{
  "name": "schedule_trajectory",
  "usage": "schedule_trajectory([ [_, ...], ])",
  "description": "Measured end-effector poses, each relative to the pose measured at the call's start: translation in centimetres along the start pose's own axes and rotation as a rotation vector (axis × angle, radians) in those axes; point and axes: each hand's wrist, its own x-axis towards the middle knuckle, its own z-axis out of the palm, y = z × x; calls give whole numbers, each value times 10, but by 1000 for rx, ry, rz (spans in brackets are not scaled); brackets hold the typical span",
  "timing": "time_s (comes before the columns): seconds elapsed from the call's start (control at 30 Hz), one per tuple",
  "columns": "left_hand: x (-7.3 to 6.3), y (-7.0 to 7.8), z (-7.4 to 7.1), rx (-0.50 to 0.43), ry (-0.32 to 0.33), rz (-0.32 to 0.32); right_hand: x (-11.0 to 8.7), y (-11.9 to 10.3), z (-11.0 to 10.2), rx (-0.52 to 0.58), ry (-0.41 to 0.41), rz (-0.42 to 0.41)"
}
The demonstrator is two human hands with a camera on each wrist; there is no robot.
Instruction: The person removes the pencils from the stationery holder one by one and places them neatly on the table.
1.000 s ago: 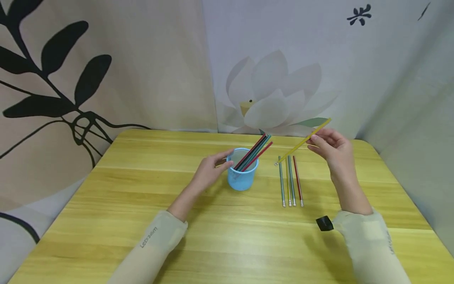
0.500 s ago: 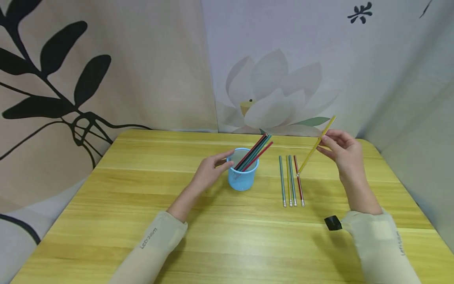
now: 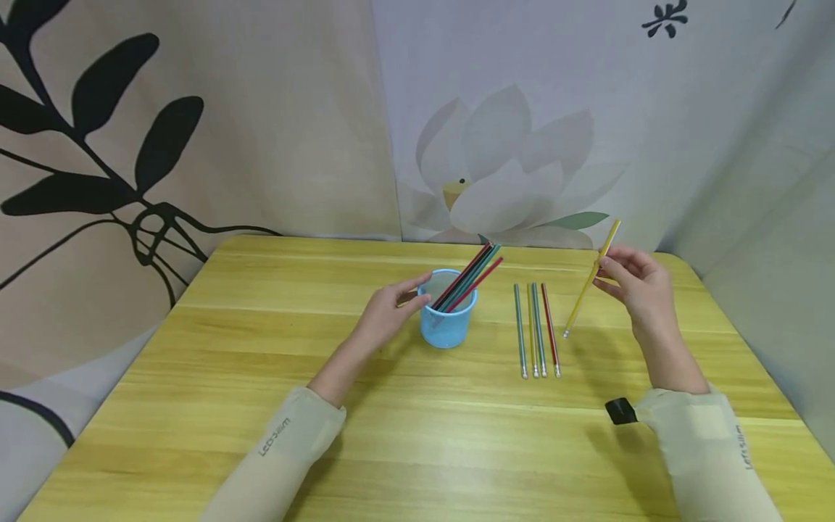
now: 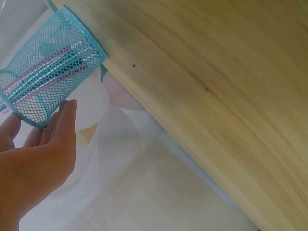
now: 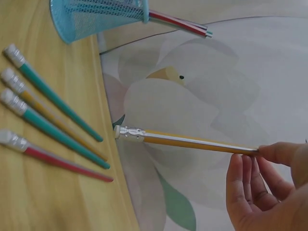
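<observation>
A yellow pencil [image 3: 587,290] with a white eraser is pinched near its upper end between thumb and fingers of my right hand [image 3: 642,286]. It slants in the air, eraser end down, right of the pencils on the table. Those are a teal pencil [image 3: 520,330], a yellow one [image 3: 531,330], another teal one [image 3: 538,330] and a red one [image 3: 551,330], side by side with erasers toward me. My left hand [image 3: 385,315] holds the blue mesh pencil cup [image 3: 445,332] at its rim, thumb on the near side. Several red, dark and teal pencils [image 3: 466,279] lean rightward in the cup.
The wooden table [image 3: 261,348] reaches back to a printed curtain [image 3: 306,130] with leaf and flower shapes. A black block-like thing [image 3: 620,411] sits at the right sleeve's cuff.
My right hand has moved to the right with the yellow pencil, which has turned steeper and swung clear of the pencils on the table. My left hand and the cup have stayed put.
</observation>
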Motion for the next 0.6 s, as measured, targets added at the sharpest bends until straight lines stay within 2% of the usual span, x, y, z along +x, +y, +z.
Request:
schedule_trajectory([
  [0.33,3,-1,1,-17,4,-1,3,15,-14,-15,2,71],
  [0.6,3,0,1,-19,0,-4,3,24,-17,-50,-16,117],
])
